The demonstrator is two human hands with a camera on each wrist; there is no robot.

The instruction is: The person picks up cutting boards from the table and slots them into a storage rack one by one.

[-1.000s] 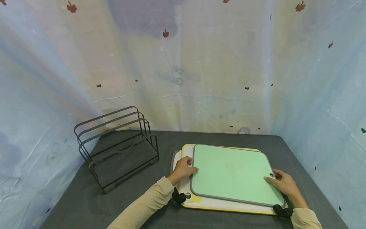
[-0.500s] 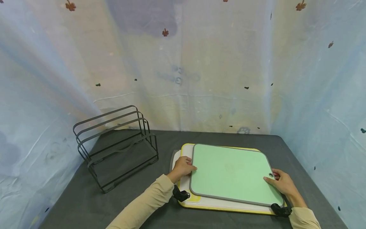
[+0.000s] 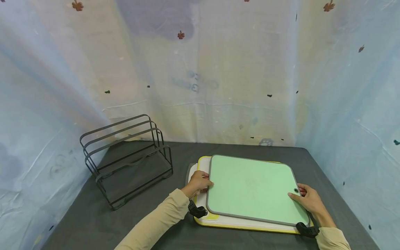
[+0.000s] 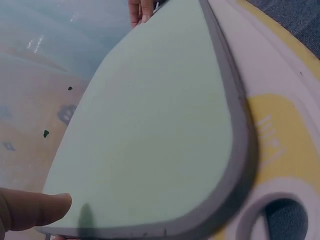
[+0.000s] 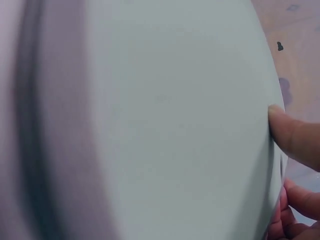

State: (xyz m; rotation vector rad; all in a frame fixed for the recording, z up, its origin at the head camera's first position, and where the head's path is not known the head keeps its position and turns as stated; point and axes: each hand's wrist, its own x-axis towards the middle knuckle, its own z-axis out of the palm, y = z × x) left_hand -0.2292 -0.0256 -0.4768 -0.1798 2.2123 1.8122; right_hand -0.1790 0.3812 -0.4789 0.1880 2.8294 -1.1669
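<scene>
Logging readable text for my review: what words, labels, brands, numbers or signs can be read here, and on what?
None can be read.
Green board: no lettering visible.
White board, yellow corner: pale marks, too blurred to read.
Curtain: faint bluish marks, not legible.

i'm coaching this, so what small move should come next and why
Probably raise the green board slightly, keeping it level: the left hand and right hand grip its opposite edges, and it overlaps the yellow-rimmed board beneath.

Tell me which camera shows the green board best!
The head camera: nearly the whole green board shows. The left wrist camera sees it up close, cut off; the right wrist camera, only part, its near edge blurry.
</scene>
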